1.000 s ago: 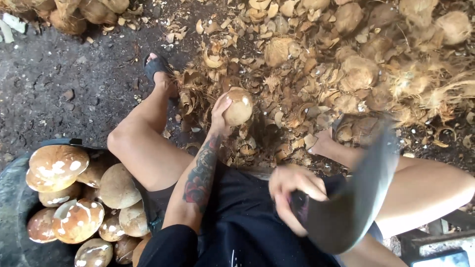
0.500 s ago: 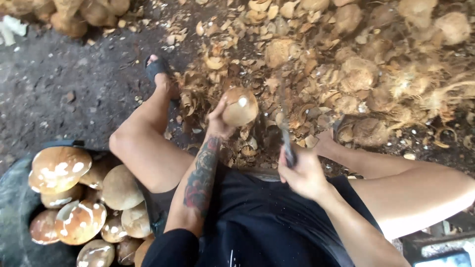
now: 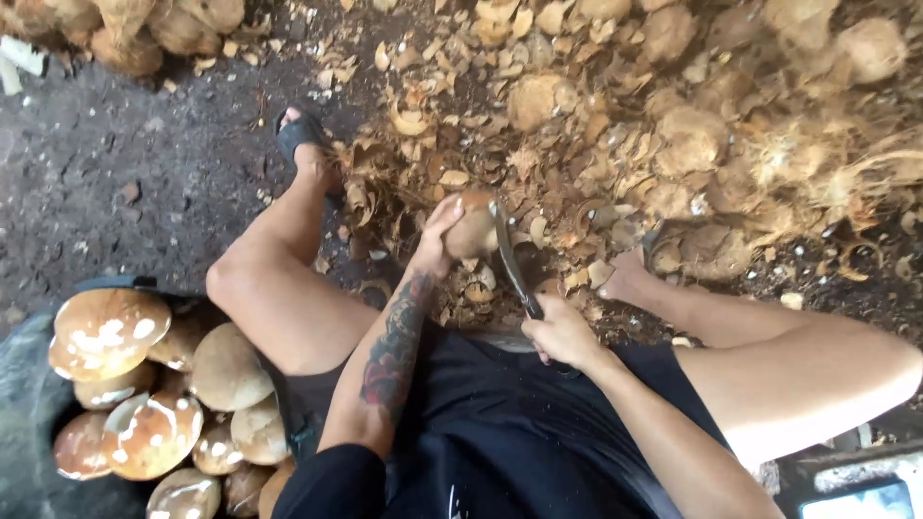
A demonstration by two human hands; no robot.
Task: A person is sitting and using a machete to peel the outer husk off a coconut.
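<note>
At the far left a dark round tub [image 3: 29,423] sits on the ground, heaped with peeled brown coconuts [image 3: 144,384] whose shells show pale white patches. Beside it the person's left leg stretches forward over the dark earth floor [image 3: 125,173], the foot in a black sandal [image 3: 298,135]. The tattooed left forearm reaches out between the knees, and the left hand [image 3: 435,240] has its fingers wrapped around a round brown husked coconut [image 3: 473,231], holding it just above the litter of husk chips. Pressed against the right side of that coconut is the dark curved blade of a heavy knife [image 3: 510,264], its edge touching the shell. The right hand [image 3: 562,332] is closed tight on the knife's handle, low and close to the black shorts [image 3: 519,423]. Further right the bare right foot rests among the scraps, and beyond it a broad pile of tan fibrous coconut husks and shell shavings [image 3: 692,144] covers the ground up to the right edge.
</note>
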